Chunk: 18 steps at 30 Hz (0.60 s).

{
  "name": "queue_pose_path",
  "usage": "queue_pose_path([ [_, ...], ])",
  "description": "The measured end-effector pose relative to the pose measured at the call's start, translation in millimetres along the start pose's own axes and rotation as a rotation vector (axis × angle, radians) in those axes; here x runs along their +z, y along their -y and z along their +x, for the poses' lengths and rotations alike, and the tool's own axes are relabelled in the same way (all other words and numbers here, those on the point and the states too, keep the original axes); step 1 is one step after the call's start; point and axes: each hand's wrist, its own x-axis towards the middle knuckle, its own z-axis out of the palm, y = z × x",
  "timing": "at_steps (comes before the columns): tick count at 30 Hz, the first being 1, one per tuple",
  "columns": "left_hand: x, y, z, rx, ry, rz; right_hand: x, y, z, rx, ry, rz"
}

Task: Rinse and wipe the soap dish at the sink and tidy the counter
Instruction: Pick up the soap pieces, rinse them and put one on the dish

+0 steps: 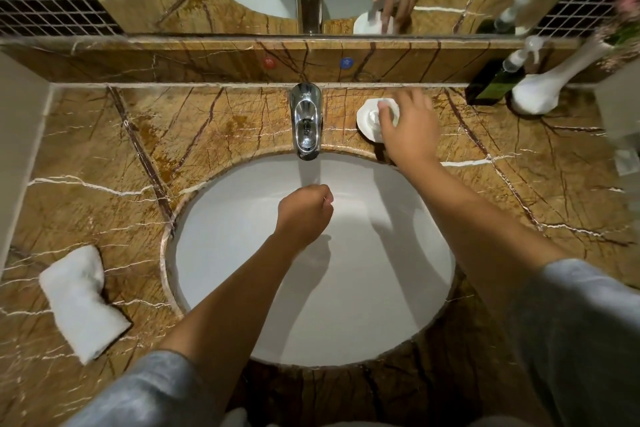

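Early in the task: white oval ceramic soap dish [367,121] not yet rinsed, on brown veined marble surface [104,156] just right of chrome tap [305,121]. Long axis front-to-back, hollow upward. Right hand [408,128] grip spread over it, contact unclear; left hand [304,211] fisted, empty, above white basin [381,288]. Folded white cloth [81,302] unused

The person wears grey short sleeves [588,340], loose and plain, ending above the elbows. Below them both forearms are bare down to the hands; no rings, watch or bands show.
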Motion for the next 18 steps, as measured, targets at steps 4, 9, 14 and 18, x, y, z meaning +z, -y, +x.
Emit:
queue_pose_path([
  [4, -13.2, 3.0, -7.9, 0.041, -0.041, 0.011, -17.7, -4.0, -29.0, 0.215, -0.231, 0.130],
  [9, -24.1, 10.3, -27.3, 0.053, -0.086, 0.054, -14.6, 13.4, -105.5, 0.118, -0.047, 0.102],
  [14, -43.6, 34.7, -59.3, 0.006, -0.132, 0.060, 8.2, 61.9, -154.0, 0.059, 0.197, 0.113],
  [18, -67.6, 70.7, -95.4, -0.116, -0.227, 0.015, 26.5, 125.1, -168.2, -0.089, 0.309, 0.137],
])
